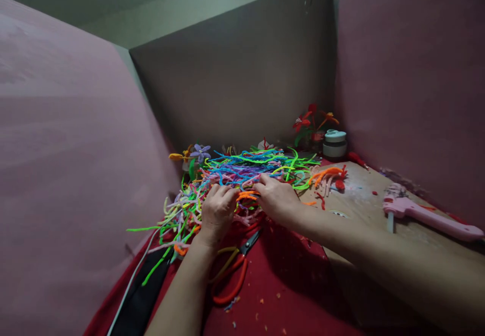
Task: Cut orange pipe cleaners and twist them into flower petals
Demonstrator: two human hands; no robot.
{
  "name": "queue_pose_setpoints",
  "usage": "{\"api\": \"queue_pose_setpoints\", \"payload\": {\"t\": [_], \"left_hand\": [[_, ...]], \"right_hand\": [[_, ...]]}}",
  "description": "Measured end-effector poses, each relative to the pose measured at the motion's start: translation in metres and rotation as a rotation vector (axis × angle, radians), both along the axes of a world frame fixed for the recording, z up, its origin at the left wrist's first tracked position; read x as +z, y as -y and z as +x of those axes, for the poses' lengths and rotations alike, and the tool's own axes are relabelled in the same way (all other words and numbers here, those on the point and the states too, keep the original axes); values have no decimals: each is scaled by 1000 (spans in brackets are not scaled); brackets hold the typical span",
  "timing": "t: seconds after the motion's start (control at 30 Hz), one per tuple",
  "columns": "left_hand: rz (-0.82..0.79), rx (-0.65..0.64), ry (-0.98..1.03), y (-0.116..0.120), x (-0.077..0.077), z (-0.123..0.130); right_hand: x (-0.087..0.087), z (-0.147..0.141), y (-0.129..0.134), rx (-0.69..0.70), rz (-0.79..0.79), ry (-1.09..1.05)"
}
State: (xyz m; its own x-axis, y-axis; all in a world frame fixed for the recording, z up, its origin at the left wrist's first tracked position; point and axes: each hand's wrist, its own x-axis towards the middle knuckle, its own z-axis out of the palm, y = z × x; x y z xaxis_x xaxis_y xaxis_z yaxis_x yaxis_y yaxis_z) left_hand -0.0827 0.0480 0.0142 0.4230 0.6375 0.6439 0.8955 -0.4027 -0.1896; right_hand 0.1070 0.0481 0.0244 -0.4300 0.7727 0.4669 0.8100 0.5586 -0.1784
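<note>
A large tangled heap of colourful pipe cleaners (242,166) covers the far part of the red cloth (291,285). At its near edge, my left hand (219,213) is closed with bent fingers, and its fingertips meet one end of some orange pipe cleaners (247,195). From the right, my right hand (278,195) reaches in, fingers curled at the other end of those orange strands. Its fingertips are partly hidden among the heap. Scissors (242,260) with red handles lie on the cloth below, between my forearms, their other handle loop partly behind my left forearm.
A pink glue gun (428,214) rests on the brown board (364,194) at right. Behind stand a lidded jar (335,144), red pipe-cleaner flowers (311,118) and a purple flower (200,151). A white cable (132,275) runs at left. Pink panels and a grey back wall enclose the table.
</note>
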Motion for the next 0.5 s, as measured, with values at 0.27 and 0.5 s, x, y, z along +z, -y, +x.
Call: {"api": "queue_pose_setpoints", "payload": {"t": [0.27,0.5], "left_hand": [[1,131,48,-5,-4,-10],[-78,240,51,-12,-13,-10]], "right_hand": [[-11,-8,-19,9,179,34],[-26,-25,-14,18,100,277]]}}
